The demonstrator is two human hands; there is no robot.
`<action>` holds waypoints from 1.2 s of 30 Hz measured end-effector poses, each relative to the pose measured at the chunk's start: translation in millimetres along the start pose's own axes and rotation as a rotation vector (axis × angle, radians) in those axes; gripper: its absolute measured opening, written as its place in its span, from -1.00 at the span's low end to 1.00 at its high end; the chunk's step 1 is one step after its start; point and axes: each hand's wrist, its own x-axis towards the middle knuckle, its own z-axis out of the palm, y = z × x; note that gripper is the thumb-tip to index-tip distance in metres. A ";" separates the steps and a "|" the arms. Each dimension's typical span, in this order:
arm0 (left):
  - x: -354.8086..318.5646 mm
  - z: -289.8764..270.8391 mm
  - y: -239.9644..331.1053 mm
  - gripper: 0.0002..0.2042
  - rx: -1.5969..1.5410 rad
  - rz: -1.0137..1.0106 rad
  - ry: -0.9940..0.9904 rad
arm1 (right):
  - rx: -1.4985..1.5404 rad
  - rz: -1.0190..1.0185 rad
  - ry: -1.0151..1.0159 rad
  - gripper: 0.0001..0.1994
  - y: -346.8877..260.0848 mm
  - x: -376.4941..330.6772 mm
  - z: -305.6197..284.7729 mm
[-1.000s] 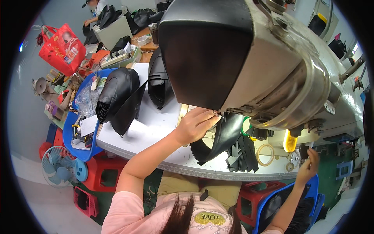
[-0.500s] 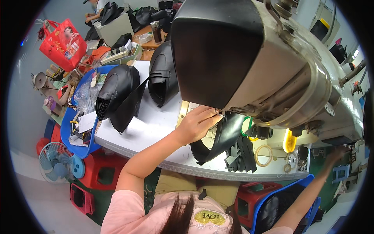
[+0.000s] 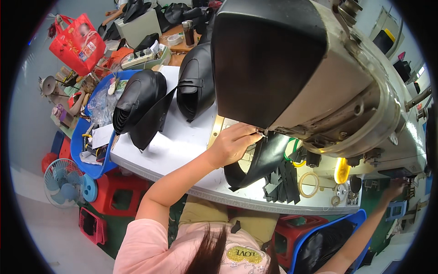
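One sewing machine (image 3: 319, 82) stands on one white work table (image 3: 182, 146). Two stacks of black moulded shoe pieces (image 3: 137, 98) and (image 3: 196, 82) rest on the table's far part, and one curved black piece (image 3: 260, 160) lies under the machine head. One pile of small black cut strips (image 3: 280, 182) sits beside it. Two pale rings (image 3: 309, 184) and (image 3: 335, 201) lie near the table's front edge. One blue bin (image 3: 91, 169), one red bag (image 3: 75, 43), one small fan (image 3: 61, 180) and two red stools (image 3: 116, 196) and (image 3: 93, 226) stand to the left. Two hands show: left hand (image 3: 232, 144) and right hand (image 3: 394, 188).
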 end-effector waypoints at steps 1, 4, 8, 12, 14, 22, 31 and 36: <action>0.5 -2.8 0.7 -0.85 0.009 -0.006 -0.002 | 0.017 -0.021 -0.017 -0.51 6.7 -27.6 22.9; 0.2 -2.5 -0.8 -0.86 -0.011 -0.019 -0.004 | 0.027 0.016 0.082 -0.56 -17.7 -66.6 38.0; -5.3 2.6 -11.0 -0.88 -0.043 -0.067 -0.009 | 0.031 -0.159 0.211 -0.62 -101.2 -111.9 56.0; -5.4 7.3 -14.3 -0.90 -0.055 -0.073 0.002 | 0.008 -0.282 0.272 -0.71 -128.0 -130.3 48.7; -8.5 8.9 -15.1 -0.90 -0.039 -0.090 -0.004 | 0.079 -0.323 0.291 -0.75 -136.9 -152.7 53.5; 6.6 -36.5 18.8 -0.77 0.098 0.037 -0.131 | 0.139 -0.482 -0.237 -0.87 -170.9 -317.0 101.4; -51.9 -89.8 43.1 -0.83 -0.730 -1.341 0.018 | 0.295 -0.289 -1.139 -0.64 -254.9 -437.2 178.8; -57.5 -80.2 42.1 -0.81 -0.971 -1.483 0.061 | 0.183 -0.545 -1.031 -0.69 -271.4 -467.3 215.0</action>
